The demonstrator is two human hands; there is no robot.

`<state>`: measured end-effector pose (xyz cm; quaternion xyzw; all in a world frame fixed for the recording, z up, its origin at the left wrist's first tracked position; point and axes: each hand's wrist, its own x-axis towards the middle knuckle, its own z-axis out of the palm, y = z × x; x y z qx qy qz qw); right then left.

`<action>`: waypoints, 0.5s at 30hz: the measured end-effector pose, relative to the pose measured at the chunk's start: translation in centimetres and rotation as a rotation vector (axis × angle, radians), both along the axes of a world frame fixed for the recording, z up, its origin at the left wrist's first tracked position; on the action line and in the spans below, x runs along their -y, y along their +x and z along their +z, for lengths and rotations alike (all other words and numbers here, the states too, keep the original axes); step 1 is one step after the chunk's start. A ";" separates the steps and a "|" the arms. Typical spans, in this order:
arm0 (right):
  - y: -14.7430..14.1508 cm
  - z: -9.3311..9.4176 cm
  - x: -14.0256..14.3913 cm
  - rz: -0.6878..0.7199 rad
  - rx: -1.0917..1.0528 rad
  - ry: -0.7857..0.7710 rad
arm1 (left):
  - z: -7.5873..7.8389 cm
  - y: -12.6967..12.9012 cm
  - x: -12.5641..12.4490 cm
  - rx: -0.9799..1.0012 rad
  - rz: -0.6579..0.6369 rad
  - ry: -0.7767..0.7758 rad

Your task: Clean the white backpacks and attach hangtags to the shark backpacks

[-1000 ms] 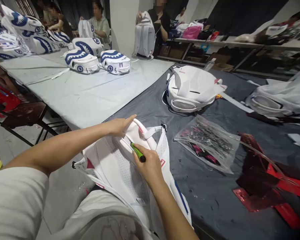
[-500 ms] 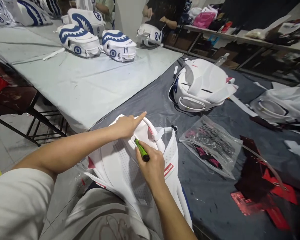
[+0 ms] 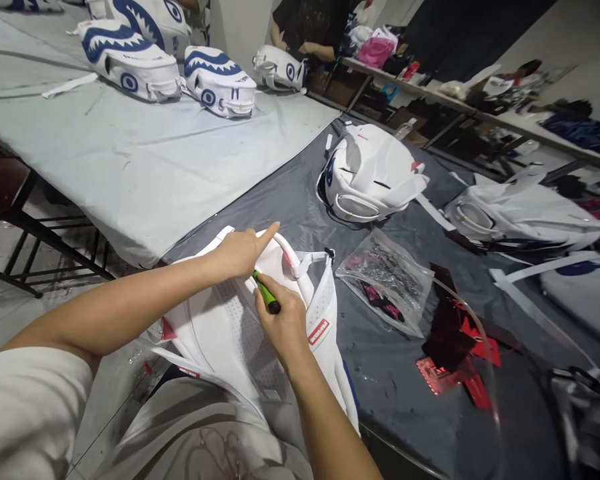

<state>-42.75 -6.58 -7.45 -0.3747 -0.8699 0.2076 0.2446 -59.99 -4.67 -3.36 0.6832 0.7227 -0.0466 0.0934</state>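
Observation:
A white backpack (image 3: 205, 333) with perforated padding and a red label rests in my lap against the table edge. At its upper opening, my left hand (image 3: 243, 253) holds the fabric, index finger stretched out along the rim and the other fingers mostly hidden. My right hand (image 3: 285, 317) is closed around a green marker (image 3: 265, 291) with a black end. The marker's far tip meets the backpack just below my left hand; the exact contact is hidden.
Other white backpacks (image 3: 373, 177) stand on the dark table cover (image 3: 380, 380) and the pale one (image 3: 105, 153). A clear plastic bag (image 3: 387, 280) and red and dark scraps (image 3: 455, 347) lie to the right. Behind stands a person (image 3: 307, 33) in dark clothing.
My view has swung to the right, so the surroundings appear further left. Both hands keep nearly the same hold on the backpack and the marker.

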 end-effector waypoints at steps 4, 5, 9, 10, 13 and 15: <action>0.1 0.8 -0.6 0.075 0.066 -0.025 | 0.3 0.1 -0.1 -0.002 0.019 -0.036; 0.2 0.9 -0.7 0.096 0.047 -0.035 | 0.3 0.2 -0.1 -0.003 0.017 -0.035; 0.3 0.8 -0.8 0.045 0.059 -0.050 | 0.3 0.2 -0.1 -0.006 0.023 -0.028; 0.3 0.7 -0.8 0.013 0.078 -0.043 | 0.3 0.2 -0.1 -0.007 0.024 -0.027; 0.2 0.2 -0.5 -0.025 0.036 -0.027 | 0.2 0.2 0.0 -0.008 0.018 -0.008; 0.1 0.0 -0.2 -0.065 0.017 0.001 | 0.3 0.2 0.0 -0.011 0.019 -0.009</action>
